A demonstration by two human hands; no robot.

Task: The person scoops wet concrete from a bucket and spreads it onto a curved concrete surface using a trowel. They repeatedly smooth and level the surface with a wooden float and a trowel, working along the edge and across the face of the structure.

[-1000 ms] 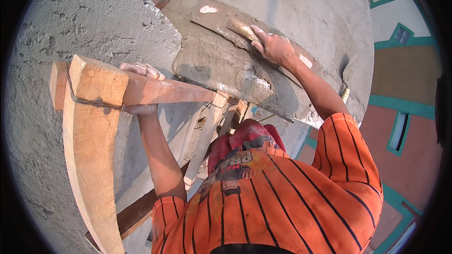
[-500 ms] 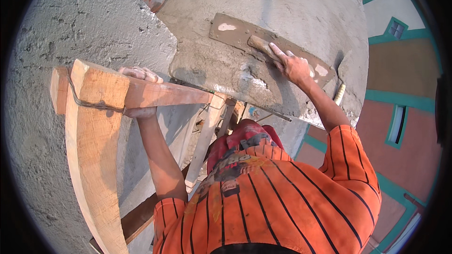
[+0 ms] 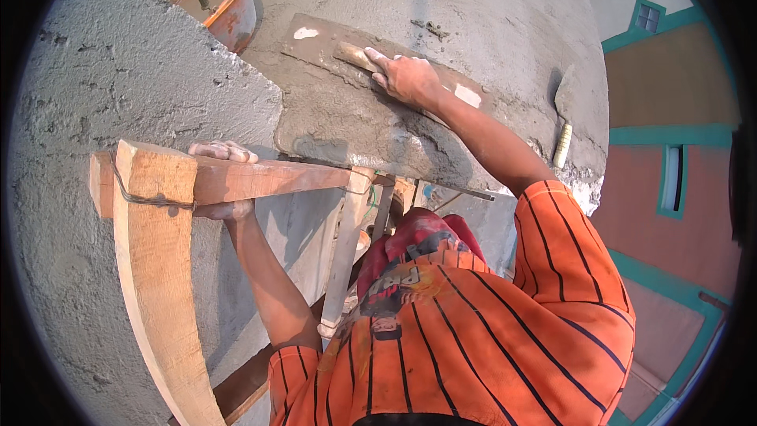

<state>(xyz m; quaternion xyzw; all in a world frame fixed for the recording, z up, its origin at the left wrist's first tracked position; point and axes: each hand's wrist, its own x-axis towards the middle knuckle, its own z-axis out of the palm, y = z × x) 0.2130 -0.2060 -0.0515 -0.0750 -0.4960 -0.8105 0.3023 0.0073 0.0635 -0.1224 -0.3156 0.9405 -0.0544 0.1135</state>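
My right hand (image 3: 406,79) is closed round the wooden handle of a long, flat plastering float (image 3: 319,43). The float lies on a wet grey mortar surface (image 3: 347,114), with pale patches near both its ends. My left hand (image 3: 223,151) grips a horizontal wooden beam (image 3: 276,178), its fingers over the top and the rest of the hand beneath. Wire ties this beam to a thick upright timber (image 3: 162,268) at the left. To the right of the float, a pointed trowel (image 3: 564,99) rests on the surface, its light handle toward me.
An orange-rimmed bucket (image 3: 240,20) of greyish liquid, with a yellow-handled tool in it, stands at the far left. Rough grey wall (image 3: 71,189) fills the left side. Timber scaffold pieces (image 3: 347,248) stand below the ledge. A building with green trim (image 3: 670,134) is at right.
My right hand has slid the float left and farther away across the mortar. My left hand keeps its grip on the beam. The view has shifted, showing more of the bucket.
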